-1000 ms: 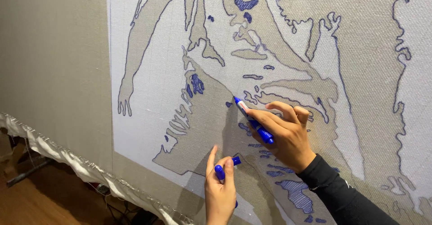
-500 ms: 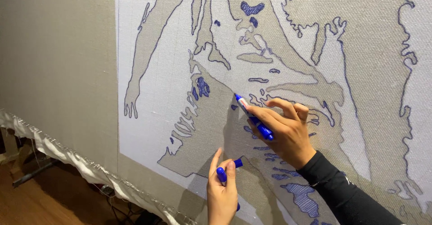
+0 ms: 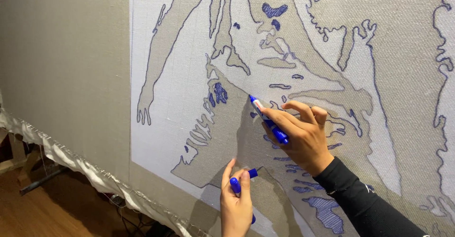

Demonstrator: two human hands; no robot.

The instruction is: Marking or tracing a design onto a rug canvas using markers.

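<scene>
1. Right hand (image 3: 303, 135) is clamped on a blue marker (image 3: 268, 118), fingers wrapped round the barrel, black sleeve (image 3: 365, 201) running off to the lower right.
2. Marker sits tilted, tip pointing up-left and touching the cloth (image 3: 85, 52) near the middle of the drawing, just right of a small blue-filled patch (image 3: 219, 92).
3. Left hand (image 3: 236, 204) comes up from the bottom edge, fingers closed round a second blue marker (image 3: 239, 185); its short end sticks out to the right of the fingers, and a bit of blue shows under the palm.
4. Left index finger points up and rests against the cloth, just below the right hand; the two hands are near but apart.
5. Cloth is a large beige woven sheet hung upright, with a pale lit rectangle over it carrying outlined tan shapes and blue traced lines.
6. Several shapes are filled in blue: one near the top centre (image 3: 275, 9), a bigger one at the bottom by the sleeve (image 3: 327, 211).
7. Cloth's bottom edge has a shiny crinkled white strip (image 3: 71, 159) running down to the right.
8. Wooden floor (image 3: 42, 213) is at lower left, with dark cables just under the strip.
</scene>
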